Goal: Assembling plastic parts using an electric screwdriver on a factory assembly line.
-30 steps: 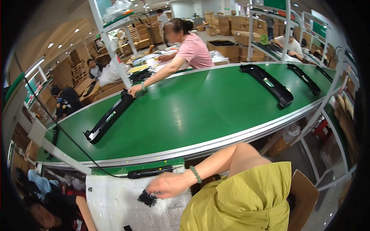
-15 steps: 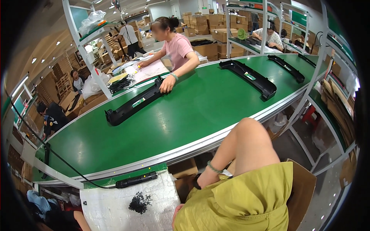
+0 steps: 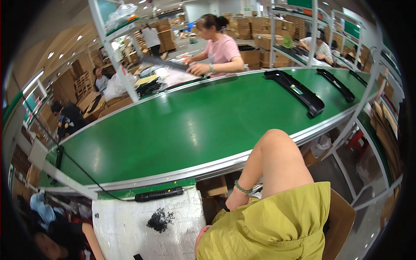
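Observation:
My right arm, in a yellow-green sleeve, is bent with the elbow raised. A green bead bracelet (image 3: 243, 186) circles the wrist. My right hand (image 3: 236, 202) reaches down beside the white board; its fingers are hidden behind the sleeve and folds. A small patch of skin at the board's right edge may be my left hand (image 3: 203, 236); its fingers cannot be made out. On the white, tape-covered board (image 3: 117, 229) lies a pile of small black screws (image 3: 160, 220). A black electric screwdriver (image 3: 159, 194) with a cable rests along the board's far edge.
Beyond runs a green conveyor belt (image 3: 173, 134) with long black plastic housings (image 3: 296, 92) at far right. Across it, a co-worker in pink holds a long dark housing (image 3: 167, 64). Cardboard boxes (image 3: 216, 186) sit under the belt. Another person's arm (image 3: 92, 240) is at lower left.
The co-worker has lifted the housing off the belt toward the far table. The view has shifted slightly. A small dark piece shows at the board's lower edge. My right arm stays bent.

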A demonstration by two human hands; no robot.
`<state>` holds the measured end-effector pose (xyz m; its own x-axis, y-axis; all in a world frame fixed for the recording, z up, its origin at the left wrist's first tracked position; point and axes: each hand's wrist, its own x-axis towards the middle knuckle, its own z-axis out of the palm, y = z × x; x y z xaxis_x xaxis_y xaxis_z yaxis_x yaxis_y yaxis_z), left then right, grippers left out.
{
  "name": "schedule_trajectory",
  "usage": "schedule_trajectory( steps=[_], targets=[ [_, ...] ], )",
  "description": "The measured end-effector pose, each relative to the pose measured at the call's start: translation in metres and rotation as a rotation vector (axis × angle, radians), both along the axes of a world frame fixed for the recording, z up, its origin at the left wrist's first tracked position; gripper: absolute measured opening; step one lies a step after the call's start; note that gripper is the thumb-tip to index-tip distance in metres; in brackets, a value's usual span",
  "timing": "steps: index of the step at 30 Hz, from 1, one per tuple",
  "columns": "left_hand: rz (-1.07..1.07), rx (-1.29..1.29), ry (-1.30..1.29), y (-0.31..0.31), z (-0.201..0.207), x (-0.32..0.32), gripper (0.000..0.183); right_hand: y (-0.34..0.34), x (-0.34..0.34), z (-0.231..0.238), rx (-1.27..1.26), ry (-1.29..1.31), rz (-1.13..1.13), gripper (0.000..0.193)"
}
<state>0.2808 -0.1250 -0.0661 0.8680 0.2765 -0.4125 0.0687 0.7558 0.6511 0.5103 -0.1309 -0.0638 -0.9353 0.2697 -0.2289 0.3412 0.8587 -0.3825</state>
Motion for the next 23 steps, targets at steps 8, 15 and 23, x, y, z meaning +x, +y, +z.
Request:
schedule_trajectory(
  steps=[8,15,23],
  targets=[
    [0.114,-0.09,0.005,-0.008,0.007,-0.023,0.026,-0.033,-0.001,-0.034,-0.072,0.216,0.079,0.027],
    [0.25,-0.103,0.018,-0.008,0.024,-0.052,0.027,-0.028,-0.005,-0.044,-0.217,0.059,0.105,0.037],
    [0.31,-0.429,-0.373,-0.003,0.023,-0.046,0.033,0.028,-0.043,-0.076,-0.589,-0.9,0.127,0.019]
  ],
)
